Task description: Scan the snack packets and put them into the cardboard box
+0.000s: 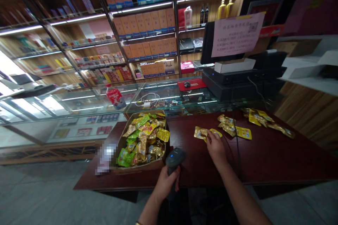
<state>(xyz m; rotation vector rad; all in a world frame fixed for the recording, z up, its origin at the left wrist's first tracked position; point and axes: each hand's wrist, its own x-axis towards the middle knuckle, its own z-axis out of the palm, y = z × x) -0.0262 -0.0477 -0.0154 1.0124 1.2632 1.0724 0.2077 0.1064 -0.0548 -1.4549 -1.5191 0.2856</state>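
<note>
- Scanner (176, 156) in the left hand (165, 184), near the table's front edge and just right of the packet-filled cardboard box (144, 169); its fingers are wrapped around the handle.
- Hard plastic by its look, so probably stiff and fairly light, with the weight likely toward the head; the handle is the natural hold, leaving the front face uncovered.
- Gold packet (200, 132) lies flat on the table (271, 154), right of the box, with a yellow packet (217, 132) just beside it, partly behind the right hand (217, 148).
- Right fingers are narrow and at the gold packet's right end; whether they pinch it or only rest on it, I cannot tell.
- Both packets look like glossy film: likely light, soft and rather slippery, bending easily over whatever is inside. A flat edge or corner between thumb and fingertip should hold better than the bulging middle, and a hard squeeze could crease the printing.
- Farther right lie a middle group of packets (227, 125) and a far-right group of packets (258, 116), some overlapping; taking one by a free edge should avoid dragging its neighbours.
</note>
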